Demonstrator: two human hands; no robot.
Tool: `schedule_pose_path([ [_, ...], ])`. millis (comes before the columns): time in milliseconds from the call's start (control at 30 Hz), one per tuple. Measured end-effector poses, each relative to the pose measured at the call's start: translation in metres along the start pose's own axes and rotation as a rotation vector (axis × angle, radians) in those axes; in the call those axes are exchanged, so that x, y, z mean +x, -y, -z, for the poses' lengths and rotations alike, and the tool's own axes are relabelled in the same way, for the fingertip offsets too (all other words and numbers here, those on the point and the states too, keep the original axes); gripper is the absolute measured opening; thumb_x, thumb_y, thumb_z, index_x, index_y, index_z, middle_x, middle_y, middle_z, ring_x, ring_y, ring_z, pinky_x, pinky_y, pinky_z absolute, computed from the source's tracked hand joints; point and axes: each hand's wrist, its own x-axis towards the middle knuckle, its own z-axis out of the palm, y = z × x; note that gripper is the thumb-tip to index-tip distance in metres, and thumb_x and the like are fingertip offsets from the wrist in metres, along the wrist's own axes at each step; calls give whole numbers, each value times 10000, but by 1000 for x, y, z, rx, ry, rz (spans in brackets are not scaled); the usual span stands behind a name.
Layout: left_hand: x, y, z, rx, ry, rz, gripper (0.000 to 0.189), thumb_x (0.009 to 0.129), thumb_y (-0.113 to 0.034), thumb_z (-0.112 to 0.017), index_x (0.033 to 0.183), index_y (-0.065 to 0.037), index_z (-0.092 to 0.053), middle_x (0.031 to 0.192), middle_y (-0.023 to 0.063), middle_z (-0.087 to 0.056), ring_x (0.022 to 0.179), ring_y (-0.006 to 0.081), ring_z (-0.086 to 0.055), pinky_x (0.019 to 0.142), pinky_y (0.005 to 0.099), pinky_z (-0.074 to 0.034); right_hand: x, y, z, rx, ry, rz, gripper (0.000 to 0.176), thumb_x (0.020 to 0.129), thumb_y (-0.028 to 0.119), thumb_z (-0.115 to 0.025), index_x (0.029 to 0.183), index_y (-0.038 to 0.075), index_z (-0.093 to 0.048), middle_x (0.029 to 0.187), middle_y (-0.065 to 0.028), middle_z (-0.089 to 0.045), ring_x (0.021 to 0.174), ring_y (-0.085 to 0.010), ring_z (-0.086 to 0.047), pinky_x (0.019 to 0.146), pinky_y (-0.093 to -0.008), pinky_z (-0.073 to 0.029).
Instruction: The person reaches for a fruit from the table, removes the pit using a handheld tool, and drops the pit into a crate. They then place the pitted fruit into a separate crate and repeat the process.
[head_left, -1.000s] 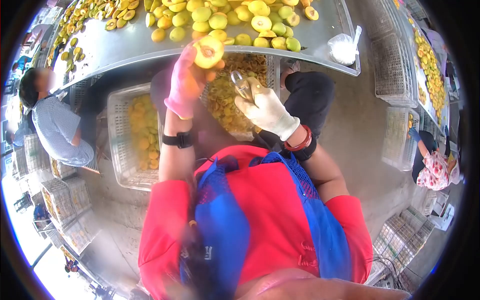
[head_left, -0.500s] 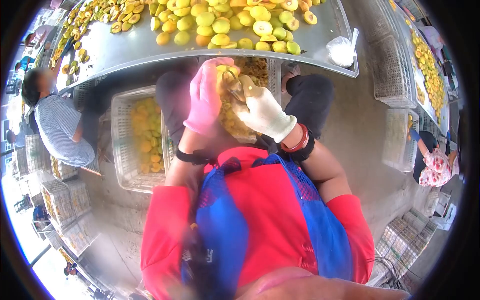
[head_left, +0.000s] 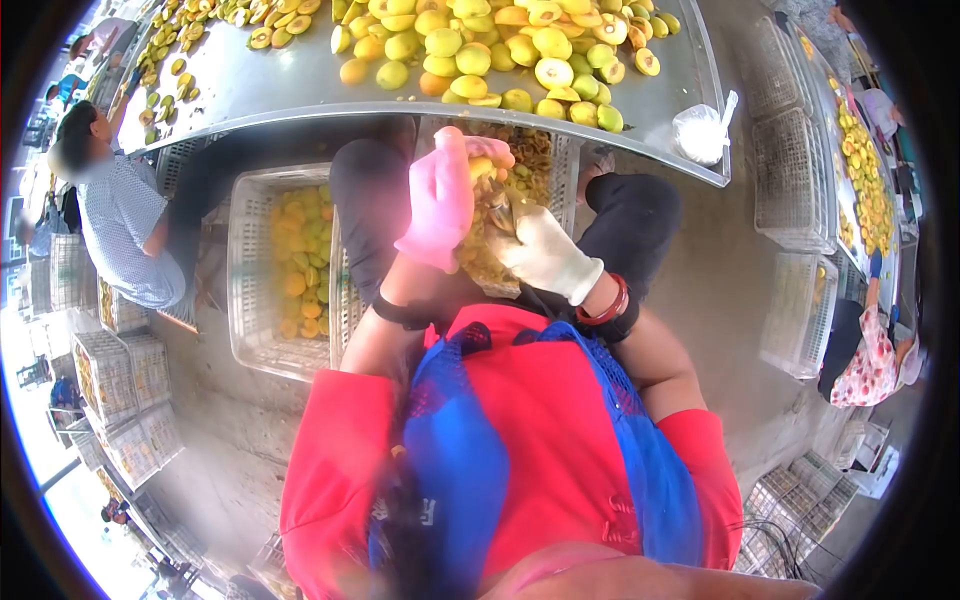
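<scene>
My left hand (head_left: 440, 200), in a pink glove, is closed around a piece of yellow plum-like fruit (head_left: 482, 167). My right hand (head_left: 550, 250), in a white glove with a dirty thumb and fingers, grips a dark metal tool (head_left: 497, 204) whose tip is close to that fruit. Its exact shape is partly hidden by the fingers. Both hands are together between my knees, just short of the table edge. Beneath them, a crate (head_left: 566, 165) holds brownish-yellow fruit scraps (head_left: 530, 160).
Ahead stands a metal table (head_left: 300, 85) bearing heaped yellow-green fruit halves (head_left: 470, 55) and a white plastic bag (head_left: 697, 135). A white crate of fruit (head_left: 245, 280) is at my left. One person (head_left: 125, 225) sits at left, another (head_left: 865, 355) at right beside stacked crates.
The view has shifted, so the table and crates sit differently in it. My left fingers have turned over the fruit; both hands remain close together, still holding fruit and tool.
</scene>
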Motion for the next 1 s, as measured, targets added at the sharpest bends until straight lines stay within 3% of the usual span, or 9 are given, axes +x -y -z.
schedule_pose_path([
  [100, 3, 2, 0, -23, 6, 58, 693, 1045, -518, -293, 903, 60, -647, 888, 188, -711, 727, 229, -664, 757, 323, -534, 1, -2, -7, -58, -7, 55, 238, 903, 73, -575, 1111, -34, -529, 900, -137, -648, 795, -271, -626, 746, -388, -505],
  [300, 5, 6, 5, -91, 7, 81, 664, 1048, -495, -291, 967, 57, -652, 906, 186, -711, 756, 238, -675, 762, 339, -545, 2, 5, -5, 624, 149, -363, 135, 946, 69, -517, 1075, 46, -549, 813, 6, -561, 630, -100, -555, 548, -263, -434],
  [367, 3, 5, -2, -113, -48, 6, 662, 1049, -499, -294, 1001, 58, -649, 910, 186, -711, 772, 240, -682, 743, 334, -551, 3, 11, -7, 706, 111, -335, 100, 946, 78, -524, 1044, 64, -545, 756, 16, -518, 544, -68, -480, 471, -232, -369],
  [467, -1, 0, -15, -53, -186, -47, 736, 1030, -595, -302, 1036, 57, -643, 913, 181, -713, 788, 239, -691, 702, 323, -557, 5, 14, -10, 798, 99, -374, 50, 941, 82, -535, 991, 78, -533, 693, 29, -471, 458, -49, -402, 394, -212, -306],
  [567, -3, 0, -1, -128, -98, 91, 568, 1064, -452, -366, 1081, 40, -650, 938, 132, -707, 823, 184, -668, 737, 292, -529, 6, 14, -9, 855, 158, -454, 28, 939, 86, -544, 942, 89, -516, 660, 36, -450, 439, -49, -382, 379, -211, -293],
  [700, -1, -2, 11, -184, 16, 127, 554, 1068, -431, -359, 969, 37, -639, 899, 136, -708, 775, 187, -670, 699, 304, -534, 2, 24, 5, 896, 340, -538, 58, 942, 86, -543, 905, 99, -500, 647, 37, -444, 444, -49, -388, 376, -215, -291],
  [733, 0, -2, 8, -46, -2, 77, 711, 1044, -550, -269, 911, 54, -621, 880, 190, -705, 708, 229, -684, 654, 329, -553, 2, 22, 5, 895, 346, -513, 51, 952, 101, -542, 924, 94, -501, 638, 47, -434, 446, -46, -383, 373, -218, -290],
  [867, -1, 16, 14, 38, 104, -274, 529, 1058, -413, -365, 902, 27, -613, 934, 178, -703, 762, 226, -684, 702, 326, -554, 3, 34, 6, 551, 292, -519, 55, 964, 126, -550, 983, 95, -508, 642, 49, -427, 422, -46, -346, 362, -227, -286],
  [1000, 8, 9, 28, 183, 402, -468, 424, 1060, -315, -414, 924, 32, -616, 980, 165, -700, 890, 243, -671, 803, 351, -541, 1, 19, 7, 825, 444, -575, 76, 963, 142, -566, 991, 107, -505, 646, 37, -434, 418, -52, -347, 362, -230, -276],
])
